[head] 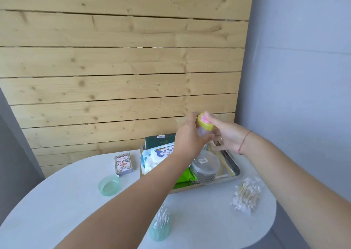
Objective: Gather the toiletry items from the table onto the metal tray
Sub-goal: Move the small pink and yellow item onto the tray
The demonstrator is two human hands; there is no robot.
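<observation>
A small clear bottle with a yellow cap (204, 124) is held up above the metal tray (234, 172). My left hand (188, 136) grips the bottle's body, and my right hand (226, 134) holds its cap between thumb and fingers. On the tray lie a wet-wipes pack (157, 157), a green packet (183, 177), a clear round tub (205, 165), a dark green box (160, 139) and wooden sticks (225, 163). On the table are a bag of cotton swabs (247, 195), a green jar of swabs (160, 224) and its green lid (109, 185).
A deck of playing cards (123, 164) lies on the white round table (57, 210) left of the tray. A wooden slat wall (121, 59) stands close behind the table, and a grey wall (303, 78) runs along the right.
</observation>
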